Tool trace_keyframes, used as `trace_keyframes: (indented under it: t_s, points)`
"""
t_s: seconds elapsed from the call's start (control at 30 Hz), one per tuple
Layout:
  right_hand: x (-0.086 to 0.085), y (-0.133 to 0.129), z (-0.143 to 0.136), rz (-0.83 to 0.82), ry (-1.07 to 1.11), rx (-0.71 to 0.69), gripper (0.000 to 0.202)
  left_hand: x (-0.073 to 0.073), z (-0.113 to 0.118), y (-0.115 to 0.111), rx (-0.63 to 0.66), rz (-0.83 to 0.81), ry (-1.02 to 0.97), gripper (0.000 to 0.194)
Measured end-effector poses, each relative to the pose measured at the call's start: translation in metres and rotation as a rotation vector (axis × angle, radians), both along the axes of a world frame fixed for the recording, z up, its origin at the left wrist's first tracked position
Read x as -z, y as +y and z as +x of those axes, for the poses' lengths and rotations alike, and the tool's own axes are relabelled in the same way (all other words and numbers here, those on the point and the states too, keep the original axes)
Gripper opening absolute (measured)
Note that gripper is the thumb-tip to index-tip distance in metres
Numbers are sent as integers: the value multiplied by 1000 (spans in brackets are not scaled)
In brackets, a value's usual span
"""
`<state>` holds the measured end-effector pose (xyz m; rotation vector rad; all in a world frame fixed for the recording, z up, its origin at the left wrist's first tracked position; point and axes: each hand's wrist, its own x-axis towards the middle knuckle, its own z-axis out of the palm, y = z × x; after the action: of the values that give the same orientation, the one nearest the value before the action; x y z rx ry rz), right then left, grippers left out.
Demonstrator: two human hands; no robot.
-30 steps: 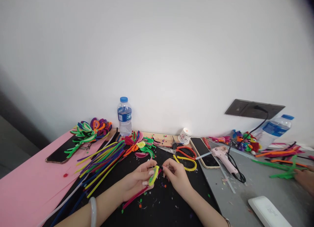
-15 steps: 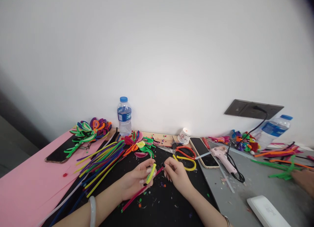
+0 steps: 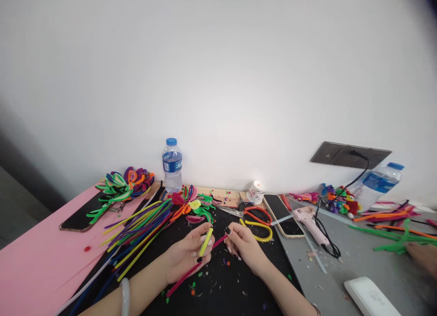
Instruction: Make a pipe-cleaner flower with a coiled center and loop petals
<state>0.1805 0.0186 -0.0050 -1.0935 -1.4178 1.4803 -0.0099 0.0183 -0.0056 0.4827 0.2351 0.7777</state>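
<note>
My left hand is closed on a yellow pipe cleaner, bent into a narrow loop. A dark pink pipe cleaner also passes through the fingers of that hand, slanting from lower left to upper right. Its upper end is pinched by my right hand, between thumb and forefinger. Just beyond my hands lie pipe-cleaner flowers in pink, orange and green. Scissors with red and yellow handles rest beyond my right hand. To the left is a bundle of colourful pipe cleaners.
Farther right lie a phone, a pink glue gun with a cord and a white case. A paper cup and a water bottle stand by the wall. Another person's hand is at green pipe cleaners.
The view has shifted slightly. Both my hands stay nearly in place, and the yellow loop has turned a little, now seen more edge-on.
</note>
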Motion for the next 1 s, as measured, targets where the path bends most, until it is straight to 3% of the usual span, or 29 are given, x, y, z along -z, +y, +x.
trace_keyframes:
  t_s: [0.23, 0.53, 0.7, 0.8, 0.9, 1.0]
  points:
    - [-4, -1, -3, 10, -15, 72, 32, -1, 0, 1, 2, -11, 3, 26]
    - [-8, -7, -8, -199, 409, -28, 28, -3, 1, -1, 12, -35, -4, 27]
    - [-13, -10, -11, -269, 421, -139, 33, -2, 1, 1, -79, -56, 41, 27]
    - [-9, -13, -16, -282, 395, -126, 32, -1, 2, 2, -119, -62, 69, 28]
    - [-4, -16, -22, -265, 378, -52, 28, 0, 3, 1, -93, -37, 71, 31]
    - [-1, -18, -25, -255, 299, -68, 24, 1, 5, -2, -19, 23, 57, 30]
